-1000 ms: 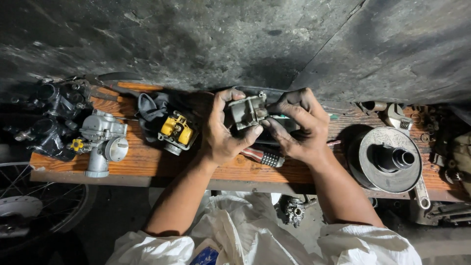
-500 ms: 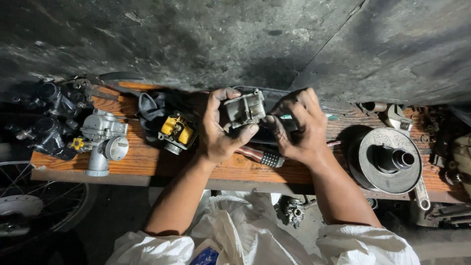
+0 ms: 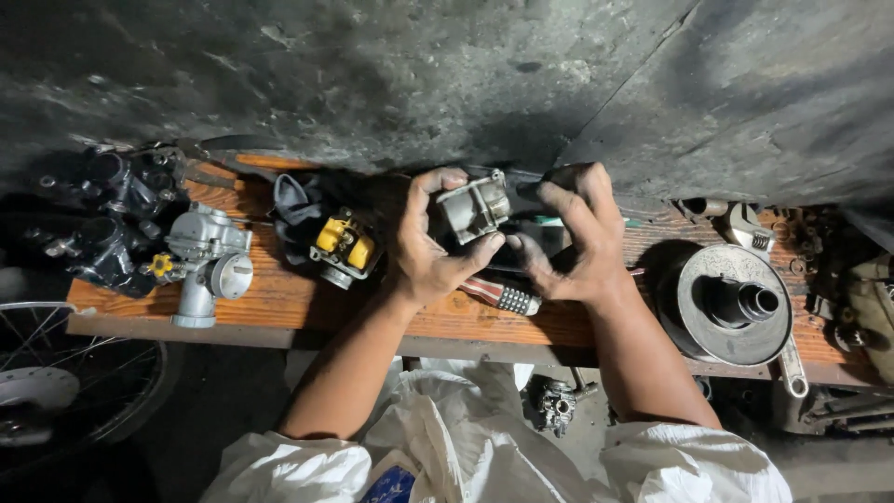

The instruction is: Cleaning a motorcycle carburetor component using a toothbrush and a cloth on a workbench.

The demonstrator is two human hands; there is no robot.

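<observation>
— Surface?

— Narrow orange-brown wooden counter (image 3: 279, 298), grimy and oil-stained, pushed against a dark, sooty concrete wall (image 3: 372, 74). Crowded from end to end.

— Hands?

— Both raised just above the middle of the counter. Left hand (image 3: 424, 247) curled around a small grey metal carburettor body (image 3: 473, 207), thumb underneath, fingers over the top. Right hand (image 3: 573, 237) closed on the dark right end of the same part, fingertips pressed to its side. Both blackened with grease.

— Beneath them?

— Red-and-white striped tool handle with a knurled black tip (image 3: 503, 296), lying flat on the boards, near the front edge.

— Left side?

— Yellow-and-black engine part (image 3: 343, 244) resting on a dark rag; further left a silver cast carburettor with a round cap (image 3: 207, 261); then a heap of black greasy carburettors (image 3: 112, 224) at the corner.

— Right side?

— Round grey metal clutch drum with a black centre hub (image 3: 731, 303), well apart from the hands, over a chrome wrench (image 3: 792, 363). Small nuts and fittings beyond, too dim to sort.

— Below the counter?

— Spoked wheel with a brake disc (image 3: 56, 382) at lower left, dark floor, white garment over the lap.
</observation>
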